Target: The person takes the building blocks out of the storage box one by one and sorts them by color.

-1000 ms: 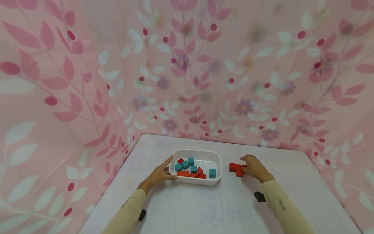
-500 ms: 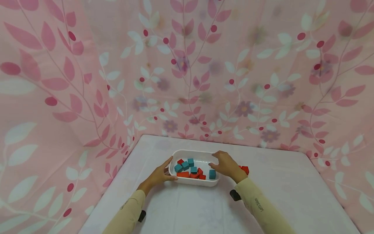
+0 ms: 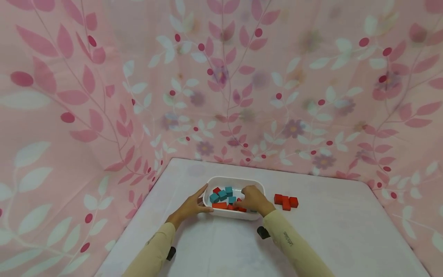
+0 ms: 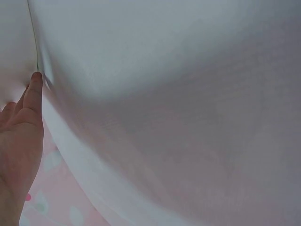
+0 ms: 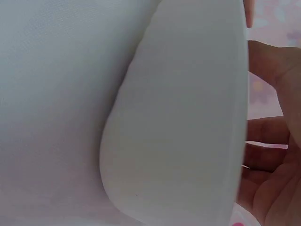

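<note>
In the head view, my left hand [image 3: 189,206] grips the left end of a white plastic tray [image 3: 235,216], thumb at the front rim and fingers toward the back. My right hand [image 3: 256,200] reaches over the tray's right side, fingers bent down and apart, thumb right at the red blocks. Inside lie several teal cubes [image 3: 214,197] and several red blocks [image 3: 219,206]; the hand covers some. From the right wrist, the tray wall [image 5: 178,117] hides the fingertips. The left wrist view catches my left hand [image 4: 21,141] at its edge.
To the right of the tray, three red blocks [image 3: 286,202] lie together on the white-covered table [image 3: 225,246]. A pink leaf-patterned curtain [image 3: 242,96] rises behind the table and along its sides.
My right hand has left the red blocks on the table, moving left and down into the tray. The left hand keeps its hold on the tray's end.
</note>
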`<state>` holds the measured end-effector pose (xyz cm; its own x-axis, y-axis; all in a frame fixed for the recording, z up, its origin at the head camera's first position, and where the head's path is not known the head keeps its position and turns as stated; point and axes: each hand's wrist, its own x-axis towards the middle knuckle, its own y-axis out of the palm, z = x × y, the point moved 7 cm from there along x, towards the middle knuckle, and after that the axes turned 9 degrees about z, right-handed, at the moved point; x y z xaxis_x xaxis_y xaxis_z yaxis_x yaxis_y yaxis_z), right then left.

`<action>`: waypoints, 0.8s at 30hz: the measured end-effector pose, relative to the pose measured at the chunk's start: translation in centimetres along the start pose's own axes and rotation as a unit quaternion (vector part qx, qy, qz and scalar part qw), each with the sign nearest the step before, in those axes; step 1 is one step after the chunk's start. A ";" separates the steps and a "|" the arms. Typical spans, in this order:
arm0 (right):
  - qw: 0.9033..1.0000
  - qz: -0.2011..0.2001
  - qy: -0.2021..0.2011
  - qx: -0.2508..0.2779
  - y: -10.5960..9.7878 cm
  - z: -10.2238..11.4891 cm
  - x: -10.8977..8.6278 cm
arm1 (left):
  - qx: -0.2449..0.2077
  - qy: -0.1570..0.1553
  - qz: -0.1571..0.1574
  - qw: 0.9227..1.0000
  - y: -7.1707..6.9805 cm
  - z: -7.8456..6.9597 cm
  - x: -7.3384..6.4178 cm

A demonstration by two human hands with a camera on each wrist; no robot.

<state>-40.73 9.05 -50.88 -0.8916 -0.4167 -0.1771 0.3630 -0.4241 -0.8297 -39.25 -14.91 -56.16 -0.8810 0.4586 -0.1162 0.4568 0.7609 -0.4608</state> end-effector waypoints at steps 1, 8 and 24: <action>1.000 0.002 0.006 0.003 0.2 -0.1 0.1 | 0.001 0.000 0.000 1.000 0.0 0.0 0.0; 1.000 0.001 0.029 0.008 1.1 -0.3 0.7 | 0.005 0.000 0.002 1.000 0.0 0.1 0.0; 0.999 0.022 0.030 -0.002 2.2 0.9 1.1 | -0.004 -0.002 -0.001 1.000 -0.1 0.6 0.4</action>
<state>-40.68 6.92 -52.47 -0.8892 -0.3867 -0.2444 0.4012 -0.4023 -0.8229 -39.78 -15.08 -56.69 -0.8825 0.4551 -0.1185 0.4557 0.7653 -0.4546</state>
